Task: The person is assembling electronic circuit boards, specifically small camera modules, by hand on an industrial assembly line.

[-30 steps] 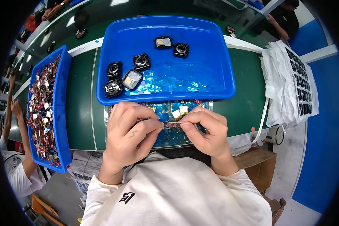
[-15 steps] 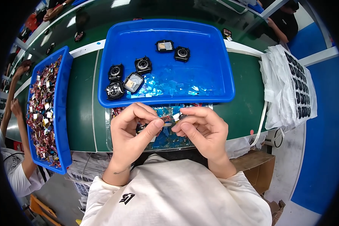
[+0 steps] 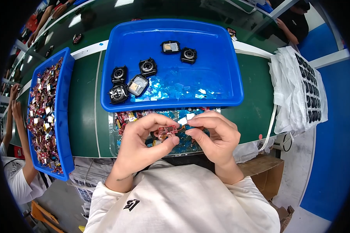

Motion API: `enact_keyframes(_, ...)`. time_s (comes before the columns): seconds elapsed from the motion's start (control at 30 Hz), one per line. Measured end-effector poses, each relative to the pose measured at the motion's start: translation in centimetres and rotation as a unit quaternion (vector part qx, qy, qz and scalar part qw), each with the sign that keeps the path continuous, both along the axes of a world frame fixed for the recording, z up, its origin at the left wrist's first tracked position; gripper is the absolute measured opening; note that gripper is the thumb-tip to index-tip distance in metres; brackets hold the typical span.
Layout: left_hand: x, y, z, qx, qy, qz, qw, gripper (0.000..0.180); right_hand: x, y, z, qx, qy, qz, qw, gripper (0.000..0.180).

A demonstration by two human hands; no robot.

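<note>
While both hands meet over the near edge of the surface, the scene reads as follows.

Left fingers: thumb and forefinger of the left hand [image 3: 142, 141] pressed together on the small red part [image 3: 166, 130], pinching its left end.
Right fingers: the right hand [image 3: 215, 136] curls in, fingertips closed on the right end of the same part, where a thin orange strip sticks out; exact contact point too small to tell.
Red part: flat, small, red with pale spots, held level between the two hands, above the clear tray [image 3: 114, 140], not touching it.
Clear tray: shallow, transparent, lying on the green surface [image 3: 85, 112] right under the hands; holds red bits at its left end, light blue film scraps and a few white squares.
Big blue tray: big blue tray [image 3: 225, 77] just beyond the clear tray, edges nearly touching; light blue film scraps spread on its floor.
Black square modules: six in the big tray; four black square modules [image 3: 130, 79] grouped at left, one of them showing a pale face; two more [image 3: 179, 51] near the far middle.
Left bin: blue bin [image 3: 64, 116] well to the left, packed with small red parts.
Bags: stack of white bags [image 3: 295, 89] with dark prints at right edge of the surface.
Other people: a bare arm [image 3: 21, 132] beside the left bin; another person's arm at the far right corner.
Below: cardboard box [image 3: 264, 171] under the surface at right.
</note>
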State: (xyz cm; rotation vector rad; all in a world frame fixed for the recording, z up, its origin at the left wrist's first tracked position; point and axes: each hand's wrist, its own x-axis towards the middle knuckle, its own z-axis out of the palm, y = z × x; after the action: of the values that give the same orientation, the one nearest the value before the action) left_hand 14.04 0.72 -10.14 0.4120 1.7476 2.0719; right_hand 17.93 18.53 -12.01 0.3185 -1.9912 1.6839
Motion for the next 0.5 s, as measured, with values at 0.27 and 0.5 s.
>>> enact_keyframes(0.27,-0.65,-0.12,-0.11,-0.118,0.256,0.023,0.959,0.011,0.65,0.6,0.28,-0.135,-0.11,0.094,0.98,0.014)
enact_keyframes(0.5,-0.88,-0.17,-0.37,-0.067,0.218,-0.043,0.973,0.01,0.74,0.91,-0.28,-0.273,-0.148,0.228,0.923,0.013)
